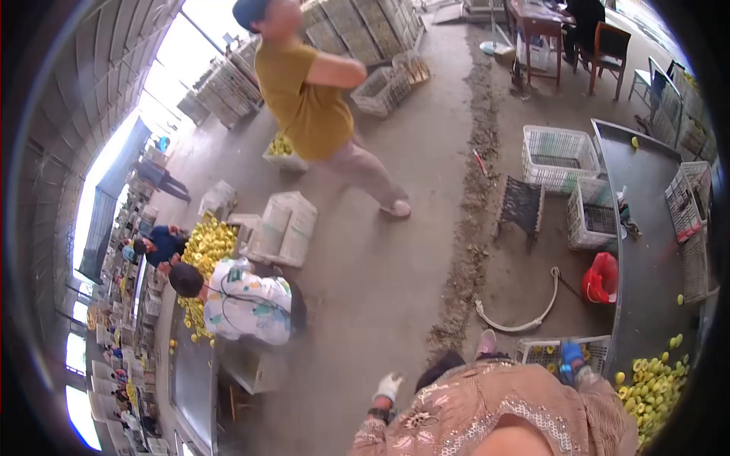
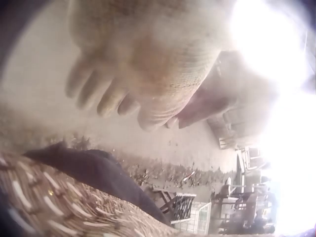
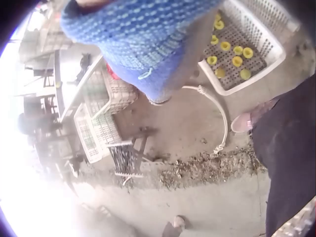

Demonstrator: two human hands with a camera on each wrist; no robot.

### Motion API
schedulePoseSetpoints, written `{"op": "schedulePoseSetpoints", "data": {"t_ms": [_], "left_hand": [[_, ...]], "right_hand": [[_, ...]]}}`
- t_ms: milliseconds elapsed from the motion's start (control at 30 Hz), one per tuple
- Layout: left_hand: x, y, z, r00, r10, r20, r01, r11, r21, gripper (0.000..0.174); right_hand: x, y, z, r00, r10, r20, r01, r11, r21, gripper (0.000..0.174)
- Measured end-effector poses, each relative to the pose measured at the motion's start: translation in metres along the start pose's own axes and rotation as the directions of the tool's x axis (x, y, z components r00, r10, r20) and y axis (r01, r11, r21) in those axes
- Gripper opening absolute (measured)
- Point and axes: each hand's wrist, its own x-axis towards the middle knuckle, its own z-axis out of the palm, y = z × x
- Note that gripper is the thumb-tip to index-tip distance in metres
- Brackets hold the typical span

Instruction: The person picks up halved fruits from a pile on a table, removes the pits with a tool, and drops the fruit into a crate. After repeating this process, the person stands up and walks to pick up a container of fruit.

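In a pale glove, my left hand (image 1: 388,386) hangs beside my body, away from any object. The left wrist view shows its fingers (image 2: 113,101) loosely bent and holding nothing. A blue glove covers my right hand (image 1: 570,356), which overlaps a white plastic crate (image 1: 532,349) in the head view. In the right wrist view that crate (image 3: 274,58) holds several yellow-green fruit pieces (image 3: 237,61), and the blue-gloved hand (image 3: 143,54) hides its own fingers. A small curved edge shows at the glove's tip; whether the hand grips something is unclear.
A metal-topped table (image 1: 639,228) with a fruit pile (image 1: 652,395) stands at the right. Near it are a red bucket (image 1: 600,278), a stool (image 1: 522,204), a curved rope-wrapped piece (image 1: 525,327) and crates (image 1: 559,159). A person (image 1: 308,99) walks ahead; another (image 1: 247,300) bends at a table.
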Motion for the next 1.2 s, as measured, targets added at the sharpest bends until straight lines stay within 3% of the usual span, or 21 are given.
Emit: {"op": "schedulePoseSetpoints", "data": {"t_ms": [33,67,100,133,233,267,300,367,400,567,633,700,733,867,933,1033,1067,1167,1200], "left_hand": [[0.018,-0.017,0.007,0.999,-0.045,0.014,0.047,0.98,-0.191,0.047],[0.022,-0.019,0.007,0.996,-0.087,0.026,0.09,0.923,-0.375,0.047],[0.02,-0.023,0.005,0.993,-0.112,0.031,0.116,0.933,-0.34,0.047],[0.017,-0.008,-0.008,0.991,-0.13,0.031,0.133,0.944,-0.303,0.048],[0.018,0.011,-0.034,0.976,-0.214,0.033,0.215,0.941,-0.261,0.05],[0.024,0.005,-0.039,0.971,-0.236,0.035,0.237,0.94,-0.244,0.05],[0.03,-0.001,-0.043,0.966,-0.255,0.036,0.257,0.94,-0.226,0.049],[0.035,0.019,-0.068,0.95,-0.302,0.075,0.311,0.927,-0.208,0.047],[0.04,0.028,-0.083,0.942,-0.323,0.096,0.336,0.922,-0.195,0.046],[0.089,0.033,-0.15,0.963,-0.24,0.121,0.253,0.962,-0.103,0.041],[0.113,0.014,-0.178,0.979,-0.186,0.079,0.193,0.976,-0.103,0.04],[0.159,-0.037,-0.193,0.998,-0.055,0.012,0.056,0.992,-0.111,0.04],[0.156,-0.004,-0.225,0.984,-0.159,0.078,0.173,0.961,-0.214,0.038],[0.215,-0.036,-0.274,0.964,-0.246,0.098,0.264,0.898,-0.351,0.041],[0.239,-0.047,-0.29,0.972,-0.219,0.09,0.237,0.895,-0.378,0.039],[0.262,-0.051,-0.296,0.979,-0.173,0.107,0.202,0.892,-0.404,0.036],[0.265,-0.041,-0.287,0.971,-0.231,0.058,0.233,0.876,-0.421,0.018],[0.273,-0.024,-0.278,0.946,-0.168,0.278,0.308,0.738,-0.6,0.02],[0.269,-0.02,-0.272,0.965,-0.104,0.242,0.2,0.887,-0.417,0.023]], "right_hand": [[0.015,0.001,-0.006,0.898,-0.232,-0.375,0.249,0.969,-0.005,0.026],[0.028,-0.008,-0.025,0.858,-0.213,-0.467,0.231,0.973,-0.019,0.025],[0.052,-0.02,-0.048,0.942,0.072,-0.327,0.039,0.946,0.323,0.028],[0.074,-0.032,-0.063,0.946,0.31,-0.099,-0.193,0.778,0.598,0.033],[0.131,-0.028,-0.052,0.927,0.276,-0.254,-0.049,0.76,0.648,0.033],[0.141,-0.033,-0.051,0.926,0.273,-0.262,-0.017,0.721,0.693,0.034],[0.145,-0.035,-0.05,0.939,0.293,-0.183,-0.079,0.696,0.713,0.036],[0.13,-0.069,-0.086,0.942,0.334,-0.023,-0.209,0.639,0.74,0.042],[0.129,-0.076,-0.084,0.936,0.352,-0.022,-0.233,0.662,0.712,0.041],[0.126,-0.092,-0.016,0.898,0.43,0.096,-0.388,0.666,0.637,0.035],[0.095,-0.118,-0.01,0.973,0.226,0.04,-0.208,0.799,0.564,0.029],[0.067,-0.179,-0.042,0.994,0.101,-0.031,-0.087,0.95,0.3,0.028],[0.056,-0.207,-0.057,0.997,-0.005,-0.072,0.009,0.998,0.057,0.027],[0.06,-0.277,-0.07,0.998,0.005,-0.064,0.001,0.995,0.097,0.026],[0.054,-0.314,-0.103,0.97,0.23,0.079,-0.235,0.81,0.537,0.031],[0.066,-0.323,-0.092,0.914,0.387,0.121,-0.346,0.592,0.728,0.038],[0.07,-0.321,-0.089,0.906,0.412,0.098,-0.354,0.61,0.709,0.04],[0.08,-0.311,-0.085,0.884,0.468,0.0,-0.354,0.669,0.653,0.049],[0.082,-0.309,-0.084,0.875,0.483,-0.041,-0.348,0.685,0.64,0.052]]}}
